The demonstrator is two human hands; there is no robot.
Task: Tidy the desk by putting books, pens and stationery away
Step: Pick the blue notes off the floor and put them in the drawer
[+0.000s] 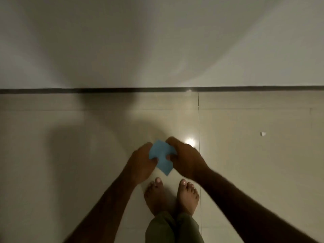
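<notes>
A small light-blue sheet of paper (162,157) is held up in the air above the pale tiled floor (245,172), one corner pointing down toward the near side. Its left and right edges are pinched; the view is slightly blurred.

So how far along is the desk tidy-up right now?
Nothing visibly done: no desk, books or pens in view, only tiled floor. In hand: left hand and right hand both grip a blue paper piece. Left: putting it away; a white scrap lies on the floor.
</notes>
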